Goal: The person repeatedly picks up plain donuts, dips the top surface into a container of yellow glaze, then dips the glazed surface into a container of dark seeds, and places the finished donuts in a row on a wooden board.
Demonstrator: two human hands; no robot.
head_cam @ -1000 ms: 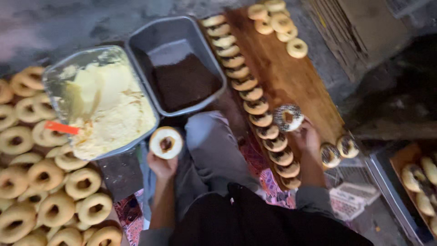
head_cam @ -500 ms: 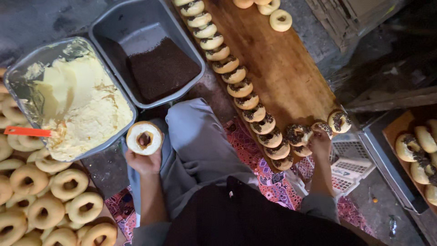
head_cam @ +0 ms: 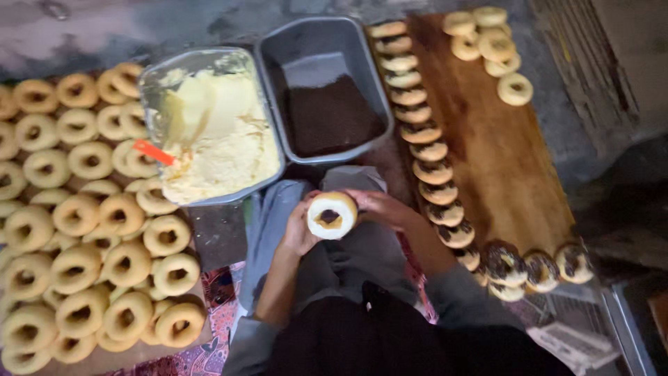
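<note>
dim floor workspace, wooden board [head_cam: 515, 167] at right carrying rows of coated rings. left hand [head_cam: 300, 228] and right hand [head_cam: 379, 207] both closed on one cream-coated doughnut [head_cam: 332, 215], held between them above the lap, just below the tray of cream [head_cam: 212, 125] and the tray of dark crumbs [head_cam: 327, 97].

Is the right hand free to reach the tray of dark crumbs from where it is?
Probably not yet: the right hand and left hand both grip the cream-coated doughnut. The tray sits just ahead, unobstructed.
</note>
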